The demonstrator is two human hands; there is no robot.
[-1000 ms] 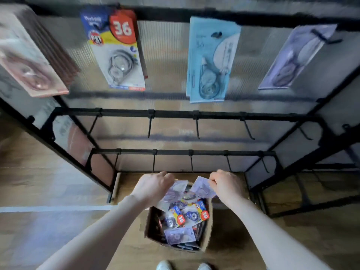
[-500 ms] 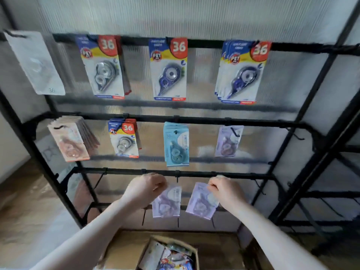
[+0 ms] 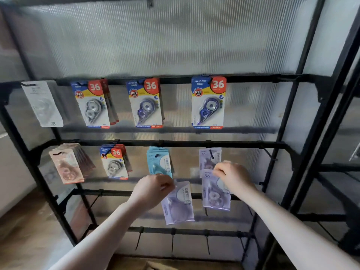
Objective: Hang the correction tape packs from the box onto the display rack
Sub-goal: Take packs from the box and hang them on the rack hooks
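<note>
My left hand (image 3: 153, 189) pinches the top of a lilac correction tape pack (image 3: 178, 204), which hangs tilted in front of the third rail. My right hand (image 3: 232, 176) grips a second lilac pack (image 3: 215, 190) by its top, just below the lilac pack (image 3: 209, 157) hanging on the second row's right hook. The black display rack (image 3: 175, 143) carries more packs: several red-and-blue "36" ones (image 3: 208, 102) on the first row, and pink (image 3: 66, 166), "36" (image 3: 115, 162) and light blue (image 3: 159, 160) stacks on the second. The box is out of view.
Bare hooks stick out from the third rail (image 3: 116, 192) and fourth rail (image 3: 185, 231). One free hook (image 3: 269, 153) sits at the right end of the second row. A second black frame (image 3: 335, 133) stands to the right. Wooden floor lies at lower left.
Both hands lifted a lilac pack each out of the box and rose to the rack. My view tilted up, so the box dropped out of sight.
</note>
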